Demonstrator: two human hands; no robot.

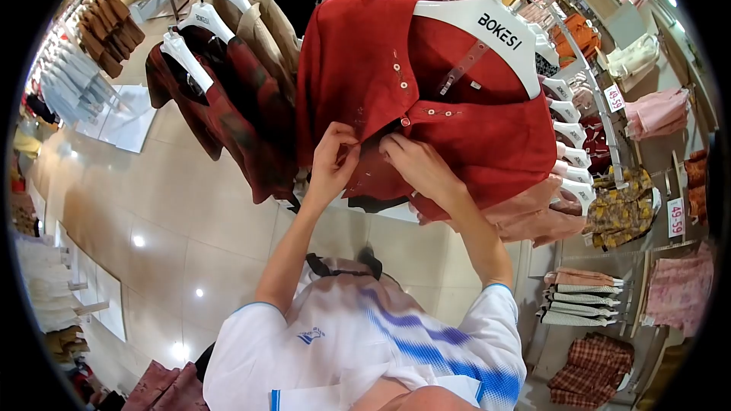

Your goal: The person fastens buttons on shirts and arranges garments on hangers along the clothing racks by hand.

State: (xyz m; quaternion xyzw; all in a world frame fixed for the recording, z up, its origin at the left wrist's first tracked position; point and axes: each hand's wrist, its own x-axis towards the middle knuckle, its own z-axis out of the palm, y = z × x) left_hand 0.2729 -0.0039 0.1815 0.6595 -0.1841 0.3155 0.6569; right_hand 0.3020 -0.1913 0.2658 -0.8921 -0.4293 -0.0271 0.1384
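Observation:
A red embroidered jacket (457, 137) with small round buttons hangs on a white BOKESI hanger (487, 30) in front of me. Its two front edges meet at one button (405, 122) and part below it. My left hand (335, 158) is closed on the lower front edge on the left side, thumb and fingers pinched together. Just across the gap, my right hand (415, 164) has its fingers curled in a pinch at the opposite edge, right below the meeting button. Its fingertips are partly hidden.
Left of the jacket hangs a dark red patterned garment (228, 118) on a rack. More white hangers (571, 133) line the rail on the right. Wall displays hold pink clothes (655, 114) and folded striped garments (580, 301). Glossy tiled floor (175, 213) lies below.

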